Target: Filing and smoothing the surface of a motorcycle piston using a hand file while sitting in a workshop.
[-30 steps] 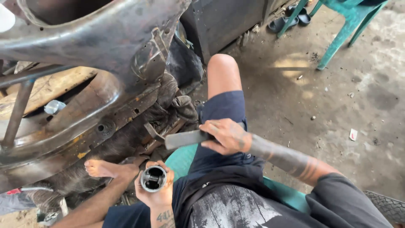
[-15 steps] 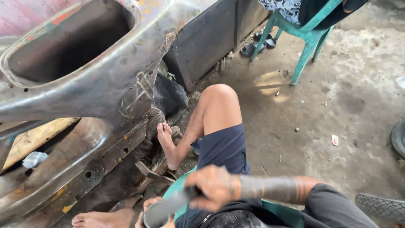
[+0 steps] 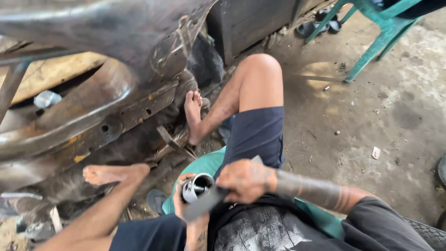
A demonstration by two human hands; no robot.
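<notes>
Item: metal cylinder (image 3: 197, 186), short, hollow, shiny grey, open end turned up toward the camera. It is held low in the frame, in front of the person's lap and above the green seat (image 3: 204, 165). It is gripped from below by the left hand (image 3: 183, 200), fingers closed around its body.

Item: flat grey strip (image 3: 206, 204), dull, possibly abrasive sheet or a file; which cannot be told. It is laid against the cylinder's side and is clasped at its upper end by the right hand (image 3: 246, 179), fingers curled shut over it.

Progress, as judged: the cylinder is out of any housing and is being worked by hand with the strip. Its rim appears bright, but how much of the surface has been treated cannot be told. No refitting is seen.

Surroundings: a rusted, blackened vehicle frame (image 3: 93, 107) across the upper left, with both bare feet braced against or near it; a stained concrete floor (image 3: 371, 116); green plastic chair legs (image 3: 371, 42) at upper right; dark sandals (image 3: 318, 25) beside them; a tyre edge (image 3: 429, 234) at lower right.
</notes>
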